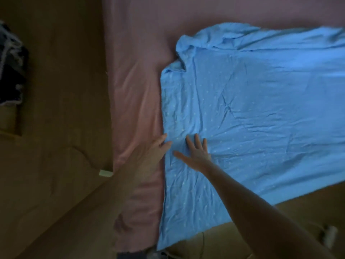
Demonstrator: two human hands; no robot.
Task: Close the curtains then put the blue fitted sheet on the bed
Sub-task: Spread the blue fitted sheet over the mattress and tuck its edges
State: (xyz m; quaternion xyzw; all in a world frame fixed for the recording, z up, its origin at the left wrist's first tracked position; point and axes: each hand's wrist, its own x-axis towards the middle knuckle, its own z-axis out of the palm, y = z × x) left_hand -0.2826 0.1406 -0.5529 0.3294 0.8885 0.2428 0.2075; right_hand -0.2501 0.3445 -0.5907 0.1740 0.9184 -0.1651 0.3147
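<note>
Plainly, the pale blue fitted sheet with small white dots (261, 109) is only laid on top of the bed, not fitted. It lies flat and creased across the pink-covered mattress (136, 90), with a broad strip of pink bare along its left edge. Its far left corner (184, 53) is bunched into a rumpled fold. The left hand (155, 148) reaches in with fingers straight, its tips touching the sheet's left edge and gripping nothing. The right hand (197, 154) lies palm-down on the cloth just beside it, fingers spread and holding nothing. The main risk, as I judge it, is that flat hands can only slide this thin fabric. A push toward the bare strip would likely drag the loose sheet as one piece, pulling the opposite side off its place and deepening the creases. The bunched corner may hide the elastic pocket, so it could be hooked over the wrong corner of the mattress or left twisted. Dim light adds to this, since seams and elastic are hard to make out. The curtains are not in view, so I cannot tell whether they are shut. A small white object (105, 173) lies on the brown floor (56, 165) close to the bed, where a foot could catch it.
</note>
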